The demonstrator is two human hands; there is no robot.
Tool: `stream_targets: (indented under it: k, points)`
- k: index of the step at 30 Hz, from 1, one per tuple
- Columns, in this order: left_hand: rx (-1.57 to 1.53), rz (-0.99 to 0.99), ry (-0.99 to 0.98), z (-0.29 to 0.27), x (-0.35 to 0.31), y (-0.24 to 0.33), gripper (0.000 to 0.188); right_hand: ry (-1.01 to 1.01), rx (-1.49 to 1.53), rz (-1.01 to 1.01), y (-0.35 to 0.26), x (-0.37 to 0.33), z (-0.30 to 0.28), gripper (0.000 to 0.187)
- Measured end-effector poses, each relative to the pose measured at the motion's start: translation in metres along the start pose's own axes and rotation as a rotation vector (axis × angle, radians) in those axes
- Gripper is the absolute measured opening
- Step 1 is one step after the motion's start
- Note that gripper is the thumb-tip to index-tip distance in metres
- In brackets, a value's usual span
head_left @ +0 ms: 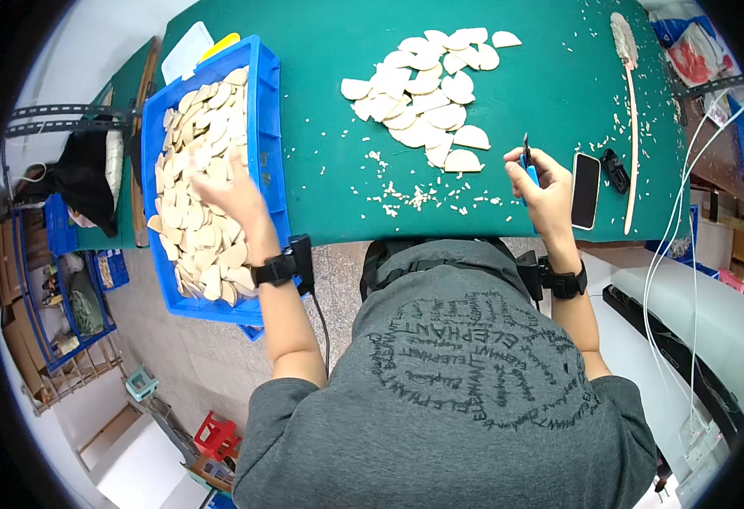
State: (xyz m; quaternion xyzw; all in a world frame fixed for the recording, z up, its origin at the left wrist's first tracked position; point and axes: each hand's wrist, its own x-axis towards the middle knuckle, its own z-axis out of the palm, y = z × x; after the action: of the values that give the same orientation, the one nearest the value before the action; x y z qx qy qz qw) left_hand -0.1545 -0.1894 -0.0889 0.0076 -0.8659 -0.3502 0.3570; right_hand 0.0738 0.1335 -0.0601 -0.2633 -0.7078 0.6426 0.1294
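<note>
My left hand (227,193) reaches over a blue plastic crate (268,144) filled with pale cream half-round pieces (195,233). Its fingers are smeared by motion among the pieces, so whether they hold one cannot be told. Over the green table, my right hand (549,194) is closed around a small blue-handled tool (531,172) with a dark, pointed metal tip facing away from me. To the left of that hand lies a loose heap of the same half-round pieces (421,103), spread flat and overlapping.
Small pale scraps (419,198) litter the green table (330,187). Right of my right hand lie a phone (586,192), a small black object (615,170) and a long-handled brush (631,127). White cables (673,212) hang at the far right. The crate overhangs the table's front edge.
</note>
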Motion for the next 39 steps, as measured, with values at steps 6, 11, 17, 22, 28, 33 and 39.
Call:
stream_targets:
  k: [6, 11, 17, 22, 28, 33, 39]
  points:
    - [-0.312, 0.515, -0.871, 0.128, -0.137, 0.098, 0.038, 0.050, -0.012, 0.032, 0.005, -0.010, -0.016, 0.012]
    - [-0.065, 0.789, -1.001, 0.170, -0.195, 0.135, 0.038, 0.113, -0.033, 0.078, 0.007, -0.017, -0.028, 0.013]
    - [-0.390, 0.337, -1.389, 0.165, -0.182, 0.132, 0.018, 0.110, -0.056, 0.114, 0.018, -0.017, -0.036, 0.015]
    - [-1.026, -0.598, -1.576, 0.097, -0.146, 0.149, 0.025, -0.061, -0.121, 0.111, 0.015, -0.001, -0.026, 0.021]
    - [-1.083, -0.524, -1.376, 0.030, -0.108, 0.165, 0.035, -0.233, -0.062, 0.054, -0.006, 0.012, 0.002, 0.024]
    - [-0.969, -0.386, -1.241, 0.000, -0.086, 0.166, 0.031, -0.319, -0.110, -0.040, -0.020, 0.015, 0.018, 0.026]
    - [-0.844, -0.187, -1.101, -0.012, -0.080, 0.160, 0.026, -0.375, -0.158, -0.088, -0.025, 0.015, 0.031, 0.025]
